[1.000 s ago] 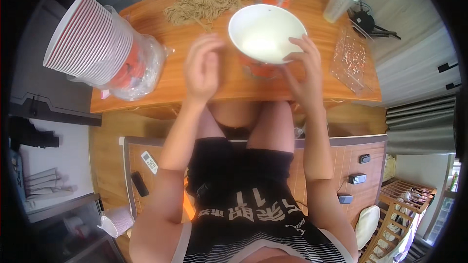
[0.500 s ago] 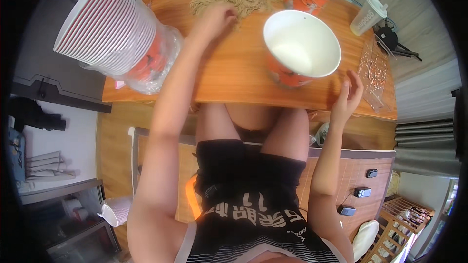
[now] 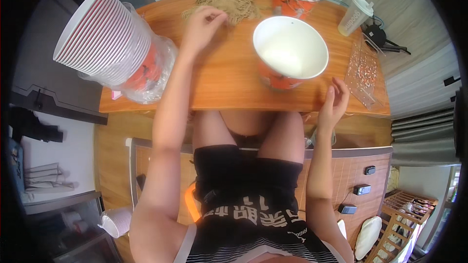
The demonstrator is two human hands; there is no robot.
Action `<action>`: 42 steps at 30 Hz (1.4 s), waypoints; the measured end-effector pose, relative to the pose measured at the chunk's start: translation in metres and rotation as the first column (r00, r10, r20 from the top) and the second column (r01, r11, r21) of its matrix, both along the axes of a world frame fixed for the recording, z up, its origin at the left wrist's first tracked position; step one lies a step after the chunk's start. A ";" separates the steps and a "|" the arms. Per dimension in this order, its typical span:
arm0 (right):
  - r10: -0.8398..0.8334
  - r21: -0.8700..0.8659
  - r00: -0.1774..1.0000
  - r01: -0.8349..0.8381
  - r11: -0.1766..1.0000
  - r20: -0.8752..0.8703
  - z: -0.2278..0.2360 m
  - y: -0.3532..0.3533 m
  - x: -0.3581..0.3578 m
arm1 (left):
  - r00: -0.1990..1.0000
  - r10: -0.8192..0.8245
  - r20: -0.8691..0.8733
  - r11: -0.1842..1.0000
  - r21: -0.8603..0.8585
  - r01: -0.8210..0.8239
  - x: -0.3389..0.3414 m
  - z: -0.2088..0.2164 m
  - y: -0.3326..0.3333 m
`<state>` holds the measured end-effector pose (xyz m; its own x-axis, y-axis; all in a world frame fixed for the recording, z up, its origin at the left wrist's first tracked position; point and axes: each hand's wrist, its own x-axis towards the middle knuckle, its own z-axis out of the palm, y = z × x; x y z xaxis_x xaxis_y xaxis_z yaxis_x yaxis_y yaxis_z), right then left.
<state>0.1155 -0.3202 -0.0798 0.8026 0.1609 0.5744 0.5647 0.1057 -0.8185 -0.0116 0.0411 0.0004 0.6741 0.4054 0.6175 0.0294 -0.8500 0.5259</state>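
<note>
A left hand (image 3: 204, 27) curls by tan string (image 3: 226, 2) on the far left, its grip unclear. The right hand (image 3: 335, 104), loosely open, hovers near a white-lined bucket (image 3: 291, 51).

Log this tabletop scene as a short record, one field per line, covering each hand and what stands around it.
Left hand: fingers curled at the near edge of the tan string pile; unclear whether they pinch a strand
Right hand: holding nothing, half-open near the paper bucket
Bucket state: upright, white inside, orange-red outside
Table left: nested bucket stack, partly in clear plastic wrap
Table back: second bucket stack
Table right: lidded cup
</note>
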 end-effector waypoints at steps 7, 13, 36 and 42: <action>0.151 -0.047 0.927 -0.144 0.989 0.343 0.051 0.021 -0.096 | 0.988 -0.032 0.149 0.899 -0.428 0.093 -0.050 0.012 -0.056; 0.272 -0.179 0.929 -0.232 0.956 0.249 0.041 0.028 -0.094 | 0.959 0.217 0.185 0.934 -0.325 -0.148 -0.055 -0.027 -0.019; -0.045 -0.206 0.999 0.039 0.978 -0.027 -0.045 -0.092 -0.097 | 0.913 -0.115 -0.390 0.993 -0.010 0.121 0.016 -0.052 0.026; 0.085 -0.173 0.995 -0.091 0.981 -0.042 -0.032 -0.076 -0.106 | 0.969 -0.223 -0.110 0.926 -0.336 0.175 -0.033 -0.031 -0.006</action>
